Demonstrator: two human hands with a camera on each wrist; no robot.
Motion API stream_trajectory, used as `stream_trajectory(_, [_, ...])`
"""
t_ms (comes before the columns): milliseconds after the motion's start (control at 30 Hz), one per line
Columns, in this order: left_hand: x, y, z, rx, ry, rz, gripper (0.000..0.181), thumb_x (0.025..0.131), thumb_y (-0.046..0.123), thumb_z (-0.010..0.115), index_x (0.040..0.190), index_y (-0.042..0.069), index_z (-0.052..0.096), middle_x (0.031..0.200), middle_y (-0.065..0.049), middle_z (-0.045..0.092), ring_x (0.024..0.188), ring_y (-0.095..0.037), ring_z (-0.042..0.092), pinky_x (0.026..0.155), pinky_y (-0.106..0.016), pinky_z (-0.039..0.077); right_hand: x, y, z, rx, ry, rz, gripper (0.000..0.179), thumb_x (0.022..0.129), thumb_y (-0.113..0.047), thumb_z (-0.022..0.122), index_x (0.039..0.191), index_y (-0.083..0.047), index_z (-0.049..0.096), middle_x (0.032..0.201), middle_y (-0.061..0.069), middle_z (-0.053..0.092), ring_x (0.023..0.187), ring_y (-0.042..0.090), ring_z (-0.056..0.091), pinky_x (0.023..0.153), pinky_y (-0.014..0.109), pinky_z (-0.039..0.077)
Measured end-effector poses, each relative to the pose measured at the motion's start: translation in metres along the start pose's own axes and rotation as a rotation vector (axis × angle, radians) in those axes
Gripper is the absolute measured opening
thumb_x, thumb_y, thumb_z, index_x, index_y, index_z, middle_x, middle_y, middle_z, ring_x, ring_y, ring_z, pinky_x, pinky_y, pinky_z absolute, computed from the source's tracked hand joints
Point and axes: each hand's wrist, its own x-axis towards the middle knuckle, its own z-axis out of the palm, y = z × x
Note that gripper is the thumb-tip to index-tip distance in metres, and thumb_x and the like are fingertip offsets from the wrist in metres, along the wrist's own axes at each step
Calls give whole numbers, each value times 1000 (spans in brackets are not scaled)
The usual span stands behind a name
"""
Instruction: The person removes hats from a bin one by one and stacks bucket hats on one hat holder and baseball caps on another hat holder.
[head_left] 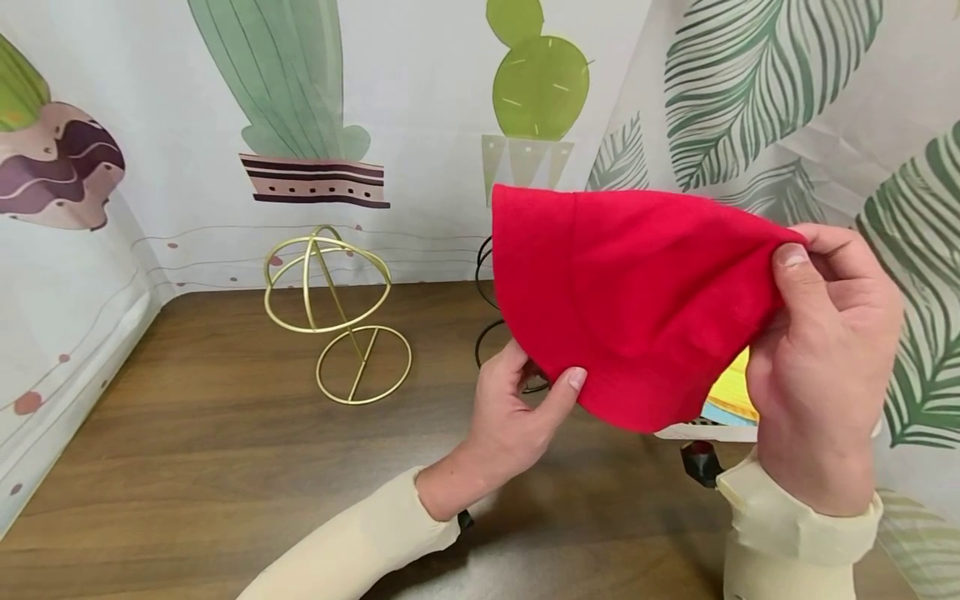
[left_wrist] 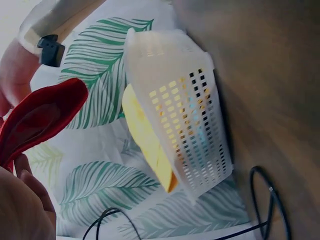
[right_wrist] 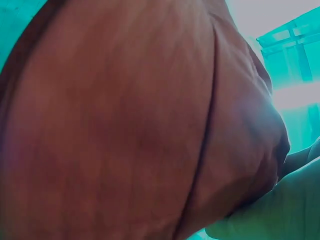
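A red bucket hat (head_left: 645, 300) is held up over the table, folded rather flat, its wide brim toward the left. My left hand (head_left: 517, 417) pinches the lower edge of the brim, thumb in front and fingers behind. At the other end, my right hand (head_left: 832, 333) grips the crown between thumb and fingers. In the left wrist view the hat (left_wrist: 45, 117) shows edge-on between both hands. Its cloth (right_wrist: 125, 120) fills most of the right wrist view in a brownish tint. A black wire stand (head_left: 483, 271) is mostly hidden behind the hat.
A gold wire hat stand (head_left: 362, 367) stands upright on the wooden table (head_left: 225, 467), left of the hat. At the right, a white perforated basket (left_wrist: 165, 60) holds yellow (left_wrist: 145, 140) and light-blue cloth items. A patterned curtain (head_left: 435, 100) hangs behind the table.
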Motion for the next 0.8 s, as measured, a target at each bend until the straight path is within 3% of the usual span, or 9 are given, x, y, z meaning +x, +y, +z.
stream_trajectory(133, [4,6,-4,0,39,54,17,93,-3,72,108,1,65,90,-12,70,75,-19,68,67,-33,61,0,1,-1,-13,-10,7,22,95,11,68,109,25,58,87,27,63,74,35,63,60,33,59])
stream_trajectory(267, [6,14,-8,-11,72,50,16,92,-1,72,106,0,63,87,-12,68,73,-20,68,64,-34,62,0,1,-2,-40,-24,16,21,95,11,67,109,24,58,86,26,63,75,34,62,60,31,59])
stream_trajectory(467, [11,25,-15,-20,94,75,14,93,3,69,103,-1,60,82,-12,66,70,-20,68,61,-34,62,-1,3,-3,-84,-52,67,11,97,12,63,104,20,59,79,22,60,62,28,54,51,26,51])
stream_trajectory(600, [14,32,-19,-20,107,115,11,91,2,68,96,-1,59,76,-10,64,62,-18,64,54,-30,58,-3,5,-3,-174,-62,63,6,95,13,57,97,16,62,71,16,56,55,22,42,47,22,41])
stream_trajectory(800, [18,40,-25,-29,112,189,14,91,5,67,96,-4,59,73,-11,64,58,-17,63,51,-29,58,-6,7,-2,-414,-121,29,9,93,9,58,94,12,67,80,16,64,63,23,53,58,23,49])
